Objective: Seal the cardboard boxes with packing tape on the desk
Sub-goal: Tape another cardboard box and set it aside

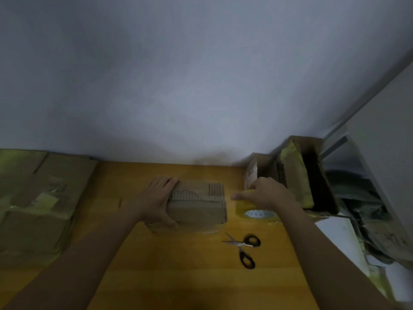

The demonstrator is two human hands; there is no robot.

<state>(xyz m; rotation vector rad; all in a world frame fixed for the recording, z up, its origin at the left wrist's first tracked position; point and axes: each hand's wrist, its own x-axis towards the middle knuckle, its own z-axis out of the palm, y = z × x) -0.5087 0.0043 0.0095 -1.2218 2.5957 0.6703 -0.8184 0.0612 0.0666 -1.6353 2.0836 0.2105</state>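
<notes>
A small brown cardboard box (197, 209) sits mid-desk on the orange wooden desk (178, 265). My left hand (157, 198) grips the box's left end, fingers curled over its top edge and thumb on the near side. Just right of the box stands a yellowish roll of packing tape (250, 210). My right hand (266, 192) grips the roll from above, fingertips pointing toward the box. Whether a strip of tape reaches the box is too blurred to tell.
Black-handled scissors (244, 249) lie open on the desk in front of the tape. A large taped cardboard box (33, 209) fills the left side. More boxes (297, 175) lean against the wall at back right, with clutter beyond the desk's right edge.
</notes>
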